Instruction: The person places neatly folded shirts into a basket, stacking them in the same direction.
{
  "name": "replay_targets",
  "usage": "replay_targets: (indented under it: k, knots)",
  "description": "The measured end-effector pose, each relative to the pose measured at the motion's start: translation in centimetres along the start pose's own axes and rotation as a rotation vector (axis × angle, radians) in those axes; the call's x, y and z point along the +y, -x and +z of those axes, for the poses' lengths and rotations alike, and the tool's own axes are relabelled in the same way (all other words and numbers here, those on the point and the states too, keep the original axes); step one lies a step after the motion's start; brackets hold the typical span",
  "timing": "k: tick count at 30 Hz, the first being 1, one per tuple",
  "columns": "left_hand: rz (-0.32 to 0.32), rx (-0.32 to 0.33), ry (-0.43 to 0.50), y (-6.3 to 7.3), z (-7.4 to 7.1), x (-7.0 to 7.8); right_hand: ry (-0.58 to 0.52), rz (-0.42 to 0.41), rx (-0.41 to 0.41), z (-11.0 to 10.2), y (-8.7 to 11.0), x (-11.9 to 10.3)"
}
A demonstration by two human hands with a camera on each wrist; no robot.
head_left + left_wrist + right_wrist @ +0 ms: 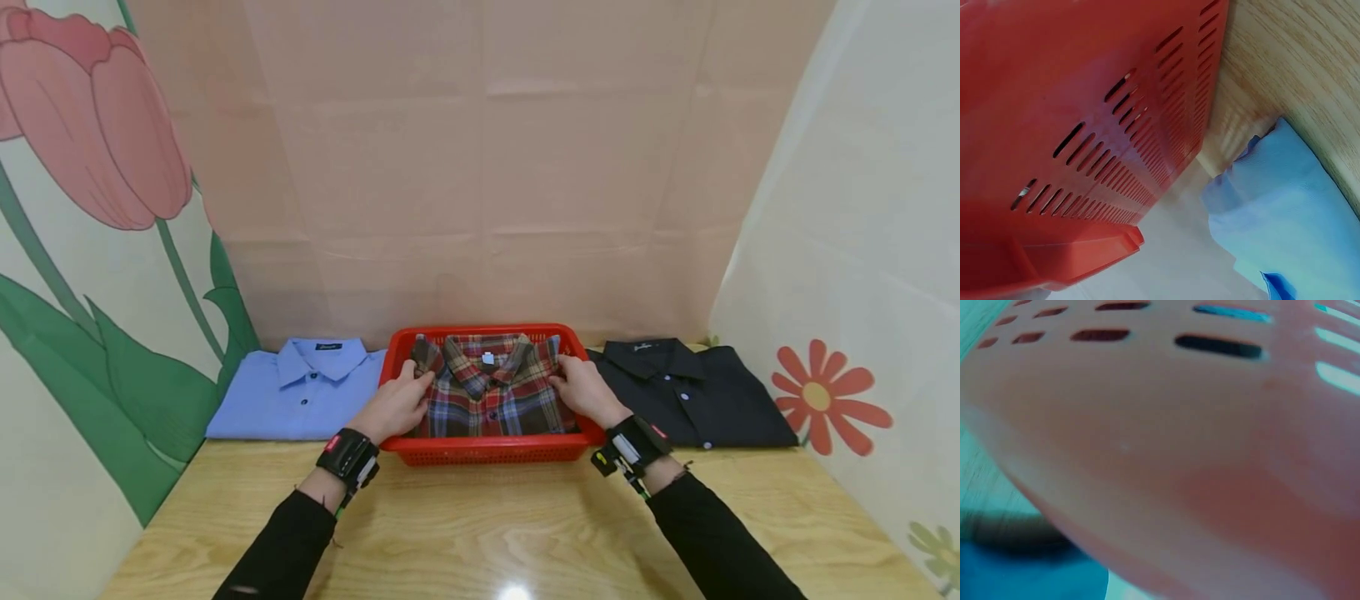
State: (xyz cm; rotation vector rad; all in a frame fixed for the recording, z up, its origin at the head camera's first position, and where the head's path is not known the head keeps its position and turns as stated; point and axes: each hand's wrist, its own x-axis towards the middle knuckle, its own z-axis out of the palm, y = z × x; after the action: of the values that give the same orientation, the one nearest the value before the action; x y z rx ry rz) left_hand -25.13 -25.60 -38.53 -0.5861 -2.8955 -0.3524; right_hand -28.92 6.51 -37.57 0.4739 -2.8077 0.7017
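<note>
A folded plaid shirt (491, 387), red, blue and dark, lies collar up inside a red plastic basket (487, 450). At its left side, my left hand (397, 400) pinches the shirt's edge, reaching over the basket's rim. My right hand (588, 387) grips the opposite edge with curled fingers. The slotted basket wall (1116, 125) fills much of the left wrist view, and a blurred part of that wall (1147, 444) fills the right one. Neither wrist view shows the fingers.
A folded light blue shirt (262, 400) lies left of the basket, and a folded black shirt (731, 400) lies right of it. All stand along the back of the wooden table (480, 517), against a pinkish-brown backdrop (480, 183). Patterned sheets border both sides.
</note>
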Motion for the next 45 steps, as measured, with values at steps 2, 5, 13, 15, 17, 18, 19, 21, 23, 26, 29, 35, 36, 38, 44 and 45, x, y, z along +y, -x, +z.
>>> replay_targets:
  k: [2, 5, 13, 15, 17, 18, 19, 21, 23, 26, 29, 35, 36, 38, 44, 45]
  knots:
    - [-0.005, -0.020, -0.011, 0.0, -0.1, 0.1, -0.006, 0.006, -0.007, 0.0, 0.0, -0.1]
    - [-0.007, -0.039, -0.051, -0.1, -0.1, 0.3, -0.011, 0.005, -0.006, -0.1, 0.1, -0.3]
    - [0.013, -0.070, -0.131, -0.1, -0.1, 0.6, 0.003, -0.058, 0.030, -0.1, 0.1, -0.1]
    - [0.018, -0.077, -0.132, 0.0, -0.1, 0.6, 0.004, -0.063, 0.027, 0.0, 0.1, -0.1]
    - [0.019, -0.074, -0.139, 0.0, 0.0, 0.7, 0.004, -0.060, 0.022, 0.0, 0.1, -0.1]
    - [0.019, -0.072, -0.144, 0.0, 0.0, 0.7, 0.003, -0.058, 0.016, 0.1, 0.1, -0.1]
    - [0.019, -0.069, -0.152, 0.0, 0.0, 0.7, 0.005, -0.058, 0.008, 0.1, 0.1, -0.1]
    - [0.019, -0.062, -0.160, 0.0, 0.1, 0.6, 0.006, -0.043, 0.006, 0.1, 0.1, -0.1]
    - [0.020, -0.058, -0.168, 0.0, 0.2, 0.6, 0.008, -0.034, 0.005, 0.2, 0.1, -0.1]
    - [0.027, -0.036, -0.179, 0.0, 0.3, 0.6, 0.037, -0.037, 0.009, 0.3, 0.3, -0.2]
    - [0.042, 0.001, -0.196, 0.0, 0.5, 0.5, 0.088, -0.072, 0.005, 0.5, 0.6, -0.3]
    - [0.025, 0.027, -0.196, 0.2, 0.7, 0.4, 0.165, -0.151, -0.025, 0.9, 1.5, -0.6]
    - [0.021, 0.026, -0.195, 0.2, 0.8, 0.4, 0.178, -0.164, -0.042, 1.0, 1.6, -0.7]
    - [0.026, 0.028, -0.191, 0.1, 0.9, 0.2, 0.209, -0.192, -0.083, 1.1, 1.8, -0.9]
    - [0.102, 0.052, -0.216, 0.0, 1.0, 0.2, 0.299, -0.203, -0.220, 1.2, 1.9, -0.9]
    - [0.105, 0.043, -0.227, 0.0, 1.0, 0.2, 0.312, -0.197, -0.240, 1.2, 1.8, -1.0]
